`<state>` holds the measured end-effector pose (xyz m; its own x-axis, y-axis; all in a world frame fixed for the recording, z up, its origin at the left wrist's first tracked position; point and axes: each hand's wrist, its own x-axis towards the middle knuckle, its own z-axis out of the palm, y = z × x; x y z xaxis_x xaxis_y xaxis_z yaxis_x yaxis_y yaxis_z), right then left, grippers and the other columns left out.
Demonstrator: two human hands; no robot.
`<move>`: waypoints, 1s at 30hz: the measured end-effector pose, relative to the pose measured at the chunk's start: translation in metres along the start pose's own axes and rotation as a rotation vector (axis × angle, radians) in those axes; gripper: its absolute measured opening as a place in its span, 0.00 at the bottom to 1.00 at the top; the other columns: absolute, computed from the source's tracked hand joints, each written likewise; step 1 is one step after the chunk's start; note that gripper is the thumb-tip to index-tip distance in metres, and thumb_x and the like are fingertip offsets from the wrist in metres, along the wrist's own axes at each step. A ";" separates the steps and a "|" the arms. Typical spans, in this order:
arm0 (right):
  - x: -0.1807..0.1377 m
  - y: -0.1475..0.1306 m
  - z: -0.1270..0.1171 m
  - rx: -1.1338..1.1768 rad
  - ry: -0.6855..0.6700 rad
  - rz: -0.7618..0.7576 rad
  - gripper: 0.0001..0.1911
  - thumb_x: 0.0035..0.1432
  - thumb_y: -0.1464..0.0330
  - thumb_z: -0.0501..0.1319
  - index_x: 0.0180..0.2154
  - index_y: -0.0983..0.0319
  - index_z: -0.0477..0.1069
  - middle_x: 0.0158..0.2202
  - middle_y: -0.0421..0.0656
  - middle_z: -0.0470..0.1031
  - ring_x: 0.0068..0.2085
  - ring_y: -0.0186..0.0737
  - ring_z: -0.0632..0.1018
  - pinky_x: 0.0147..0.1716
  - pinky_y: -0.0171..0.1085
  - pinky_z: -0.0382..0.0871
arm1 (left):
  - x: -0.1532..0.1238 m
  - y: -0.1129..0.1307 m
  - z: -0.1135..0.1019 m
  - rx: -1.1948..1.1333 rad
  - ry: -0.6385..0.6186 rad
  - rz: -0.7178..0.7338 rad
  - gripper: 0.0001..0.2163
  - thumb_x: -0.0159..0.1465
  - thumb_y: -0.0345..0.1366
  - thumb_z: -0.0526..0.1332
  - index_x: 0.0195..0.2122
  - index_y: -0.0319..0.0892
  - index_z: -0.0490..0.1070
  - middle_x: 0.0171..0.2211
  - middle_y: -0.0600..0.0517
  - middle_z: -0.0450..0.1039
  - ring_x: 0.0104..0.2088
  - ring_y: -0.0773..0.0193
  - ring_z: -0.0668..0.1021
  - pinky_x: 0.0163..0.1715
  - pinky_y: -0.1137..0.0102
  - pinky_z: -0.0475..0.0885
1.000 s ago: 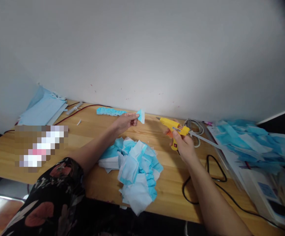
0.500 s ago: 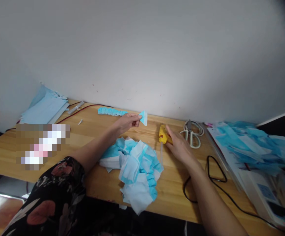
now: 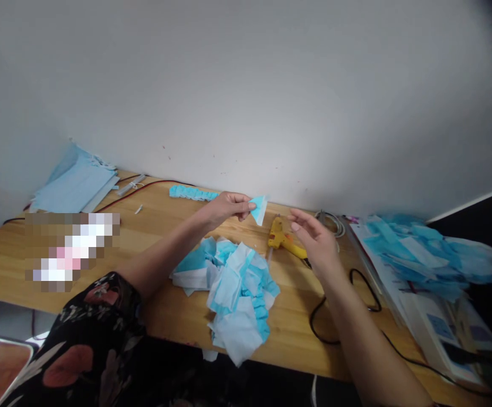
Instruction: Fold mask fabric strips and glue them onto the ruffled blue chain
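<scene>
"Blue and white: I have a folded piece (image 3: 259,210) in the head view. State its location and hold."

"I read it above the wooden table (image 3: 294,339), between the hands. The left hand (image 3: 229,208) pinches it by thumb and fingers, white edge facing right."

"State of the right hand (image 3: 317,238)?"

"Thumb and fingers spread, near the yellow glue gun (image 3: 277,234), which lies on the table. I cannot tell whether they touch."

"Adjacent items?"

"A crumpled pile (image 3: 237,294), nearer the camera; a pleated blue strip (image 3: 192,193), partly hidden behind the left hand."
</scene>
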<state>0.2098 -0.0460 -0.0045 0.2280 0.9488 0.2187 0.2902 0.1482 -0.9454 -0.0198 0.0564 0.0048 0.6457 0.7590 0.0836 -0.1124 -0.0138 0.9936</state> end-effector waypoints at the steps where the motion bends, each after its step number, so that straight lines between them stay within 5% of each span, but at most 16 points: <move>1: 0.001 -0.006 0.004 0.042 -0.028 0.029 0.21 0.53 0.57 0.66 0.48 0.56 0.74 0.46 0.46 0.79 0.47 0.45 0.78 0.49 0.47 0.72 | -0.002 0.003 0.002 0.022 -0.005 0.005 0.16 0.56 0.46 0.66 0.23 0.37 0.69 0.21 0.55 0.68 0.24 0.73 0.68 0.28 0.74 0.62; 5: 0.004 -0.022 0.022 0.166 -0.162 0.076 0.23 0.50 0.56 0.68 0.48 0.55 0.74 0.47 0.46 0.78 0.49 0.44 0.77 0.45 0.44 0.73 | -0.008 0.012 0.011 0.100 -0.021 0.009 0.16 0.57 0.46 0.65 0.24 0.37 0.71 0.20 0.55 0.67 0.24 0.73 0.68 0.29 0.74 0.61; 9: 0.005 -0.025 0.038 0.246 -0.205 0.094 0.20 0.50 0.56 0.68 0.44 0.57 0.75 0.41 0.43 0.78 0.39 0.39 0.77 0.41 0.40 0.71 | -0.008 0.010 0.016 0.148 -0.004 -0.007 0.16 0.56 0.47 0.65 0.26 0.36 0.72 0.20 0.56 0.66 0.23 0.73 0.66 0.26 0.75 0.59; 14: 0.004 -0.015 0.047 0.233 -0.170 0.108 0.13 0.51 0.57 0.67 0.35 0.58 0.75 0.28 0.38 0.73 0.30 0.35 0.72 0.35 0.36 0.68 | -0.006 0.003 0.020 0.202 0.051 -0.048 0.15 0.55 0.46 0.65 0.28 0.37 0.73 0.20 0.57 0.65 0.22 0.74 0.65 0.23 0.75 0.57; 30: -0.002 0.002 0.051 0.337 -0.087 0.143 0.08 0.50 0.62 0.66 0.29 0.59 0.71 0.26 0.37 0.70 0.27 0.34 0.70 0.30 0.35 0.68 | -0.005 -0.005 0.022 0.187 -0.027 -0.047 0.17 0.56 0.48 0.65 0.32 0.37 0.75 0.23 0.55 0.69 0.24 0.72 0.69 0.26 0.76 0.62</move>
<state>0.1621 -0.0332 -0.0189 0.1598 0.9846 0.0710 -0.0639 0.0821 -0.9946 -0.0056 0.0381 0.0011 0.6670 0.7442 0.0364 0.0589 -0.1013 0.9931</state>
